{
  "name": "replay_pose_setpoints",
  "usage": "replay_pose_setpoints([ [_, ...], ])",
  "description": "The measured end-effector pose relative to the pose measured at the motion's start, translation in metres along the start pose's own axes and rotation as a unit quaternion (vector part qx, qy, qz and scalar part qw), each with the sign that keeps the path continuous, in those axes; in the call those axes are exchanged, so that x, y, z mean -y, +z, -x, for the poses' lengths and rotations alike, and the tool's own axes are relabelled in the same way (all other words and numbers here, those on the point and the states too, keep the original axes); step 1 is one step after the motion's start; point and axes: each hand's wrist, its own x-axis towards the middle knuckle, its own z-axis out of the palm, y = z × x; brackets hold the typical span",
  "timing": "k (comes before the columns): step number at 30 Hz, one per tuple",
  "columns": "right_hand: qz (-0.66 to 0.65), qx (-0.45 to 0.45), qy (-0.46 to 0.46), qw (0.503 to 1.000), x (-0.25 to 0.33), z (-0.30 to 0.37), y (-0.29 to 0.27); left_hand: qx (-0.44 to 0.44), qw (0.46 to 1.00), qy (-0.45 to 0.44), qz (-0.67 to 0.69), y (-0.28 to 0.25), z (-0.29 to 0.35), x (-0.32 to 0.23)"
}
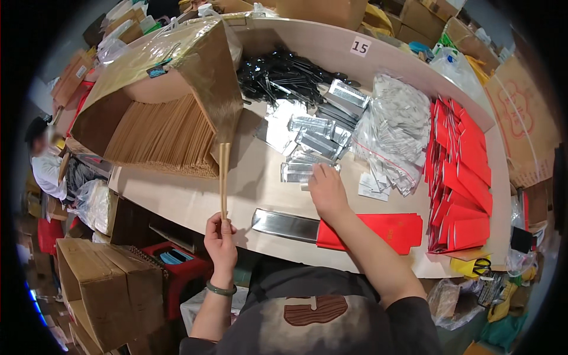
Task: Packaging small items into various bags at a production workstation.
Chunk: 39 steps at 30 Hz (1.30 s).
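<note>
My left hand (221,239) is closed around the lower end of a pair of wooden chopsticks (224,177), held upright over the near edge of the table. My right hand (327,188) reaches to the near edge of a pile of silver packets (312,142). Its fingers are bent together on a silver packet (294,172), partly hidden under the fingertips. Below that hand lies a red paper sleeve (378,232). A long flat silver-and-dark strip (285,225) sticks out of the sleeve's left end.
An open carton (222,71) full of stacked brown paper-like pieces (160,136) stands at the left. Black-handled utensils (278,74) heap at the back. A clear bag of small white packets (396,118) and stacked red sleeves (461,171) lie right. Another person (47,165) sits far left.
</note>
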Motion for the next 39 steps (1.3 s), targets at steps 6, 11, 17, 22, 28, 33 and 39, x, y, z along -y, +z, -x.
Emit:
replay_pose_setpoints([
  [6, -0.089, 0.007, 0.025, 0.996, 0.001, 0.002, -0.013, 0.022, 1.000, -0.014, -0.003, 0.011, 0.001, -0.003],
  [11, -0.446, 0.105, 0.274, 0.845, 0.038, 0.014, -0.047, 0.012, 0.996, -0.023, -0.083, 0.004, -0.005, -0.004],
  [17, -0.200, -0.002, 0.055, 0.978, 0.058, 0.052, -0.040, 0.221, 0.960, -0.135, -0.102, -0.004, -0.042, -0.015],
  [22, -0.204, 0.108, 0.002, 0.973, 0.028, 0.091, -0.069, 0.353, 0.895, -0.029, -0.270, -0.001, -0.060, -0.031],
  [28, -0.208, 0.106, 0.022, 0.972, 0.035, 0.087, -0.058, 0.322, 0.893, 0.134, -0.285, 0.082, -0.019, -0.032],
  [33, -0.171, 0.096, 0.015, 0.980, 0.034, 0.087, -0.052, 0.397, 0.886, 0.101, -0.216, 0.110, 0.018, -0.035],
  [39, -0.160, 0.101, -0.076, 0.979, 0.016, 0.069, -0.104, 0.366, 0.761, 0.309, -0.437, 0.094, -0.025, -0.053],
])
